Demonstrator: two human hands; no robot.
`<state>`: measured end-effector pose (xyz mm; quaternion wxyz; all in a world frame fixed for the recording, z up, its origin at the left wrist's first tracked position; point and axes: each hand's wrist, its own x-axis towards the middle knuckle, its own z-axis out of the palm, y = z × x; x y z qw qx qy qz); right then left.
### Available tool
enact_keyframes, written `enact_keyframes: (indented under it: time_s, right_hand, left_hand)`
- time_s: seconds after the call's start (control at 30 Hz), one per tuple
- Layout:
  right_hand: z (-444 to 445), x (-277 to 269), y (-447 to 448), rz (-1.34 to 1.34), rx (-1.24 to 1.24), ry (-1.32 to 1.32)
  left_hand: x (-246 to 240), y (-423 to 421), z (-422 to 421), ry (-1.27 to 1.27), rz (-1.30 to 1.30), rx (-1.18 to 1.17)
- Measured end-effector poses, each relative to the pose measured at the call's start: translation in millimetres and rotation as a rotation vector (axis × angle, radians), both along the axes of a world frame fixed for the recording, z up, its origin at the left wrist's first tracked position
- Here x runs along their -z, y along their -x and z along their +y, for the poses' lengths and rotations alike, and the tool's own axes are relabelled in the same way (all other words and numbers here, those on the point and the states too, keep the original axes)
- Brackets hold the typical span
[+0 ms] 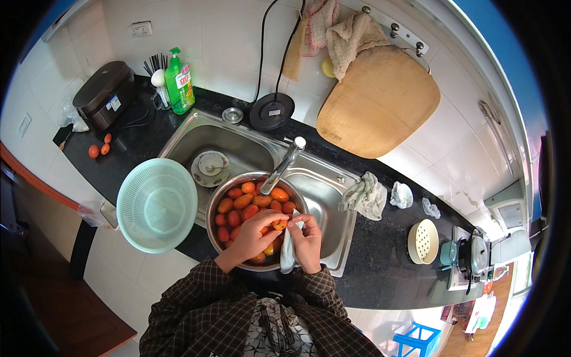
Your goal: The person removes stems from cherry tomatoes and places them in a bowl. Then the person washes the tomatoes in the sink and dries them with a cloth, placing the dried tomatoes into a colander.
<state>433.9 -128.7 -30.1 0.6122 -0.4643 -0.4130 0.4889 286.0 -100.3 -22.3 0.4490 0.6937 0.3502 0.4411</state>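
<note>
A small tomato [279, 224] is held in the fingers of my left hand [253, 236], above a steel basin. My right hand [307, 241] grips a pale cloth [288, 251] and brings its upper end against that tomato. Beneath both hands, the steel basin [211, 201] rests over the double sink and holds many oval red and orange tomatoes [243, 201], seemingly in water. A chrome faucet [285, 163] reaches over the basin's far side. Left of the basin is a mint-green plastic colander [157, 205] with nothing in it.
Stacked dishes with a spoon [210, 168] sit in the left sink bowl [236, 138]. Three tomatoes [94, 151] lie on the black counter by a dark appliance [103, 96]. A green pump bottle [179, 85] stands behind. Rightward are a crumpled rag [366, 196] and a cream perforated basket [423, 242].
</note>
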Motion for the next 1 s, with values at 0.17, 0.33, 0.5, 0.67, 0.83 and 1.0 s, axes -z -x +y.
enact_keyframes:
  time_s: [0.17, 0.33, 0.5, 0.67, 0.83, 1.0]
  right_hand:
    - [-1, 1, 1, -0.038, 0.002, -0.014]
    - [-7, -10, 1, -0.077, 0.007, -0.031]
    - [-16, -24, 7, -0.366, -0.075, -0.13]
    - [-10, -23, 12, -0.579, -0.079, -0.167]
    - [-7, -10, 5, -0.387, -0.137, -0.111]
    - [-1, 1, -6, -0.142, -0.104, 0.013]
  left_hand:
    - [1, 1, 0, -0.09, -0.001, 0.0]
    - [-3, 4, 2, -0.117, 0.051, -0.012]
    - [-6, 3, 0, -0.139, 0.169, -0.128]
    - [-8, 3, -2, -0.287, 0.284, -0.129]
    - [-10, 3, -4, -0.331, 0.342, -0.083]
    - [-14, 4, -5, -0.166, 0.274, 0.059]
